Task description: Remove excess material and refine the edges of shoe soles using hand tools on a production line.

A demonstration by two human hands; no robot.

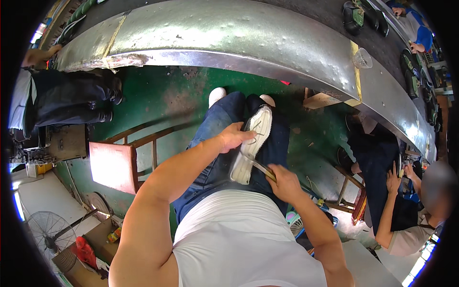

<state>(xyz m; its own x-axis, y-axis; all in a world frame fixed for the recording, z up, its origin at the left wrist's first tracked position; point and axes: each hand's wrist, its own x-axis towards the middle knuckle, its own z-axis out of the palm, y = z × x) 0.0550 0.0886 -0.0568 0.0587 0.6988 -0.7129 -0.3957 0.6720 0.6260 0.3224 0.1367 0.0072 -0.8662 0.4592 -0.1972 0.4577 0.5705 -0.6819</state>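
A white shoe (252, 143) lies sole-up across my lap, on my blue jeans. My left hand (233, 137) presses on the sole's left side and holds the shoe steady. My right hand (283, 182) grips a thin metal hand tool (260, 167) whose tip touches the heel end of the sole. The shoe's upper is hidden underneath.
A long dented metal bench edge (229, 43) curves across the top, with dark shoes (366, 16) on the belt beyond. A wooden stool (114, 165) stands at my left. One person sits at my right (406, 210), another stands at far left (62, 100). A fan (48, 232) lies lower left.
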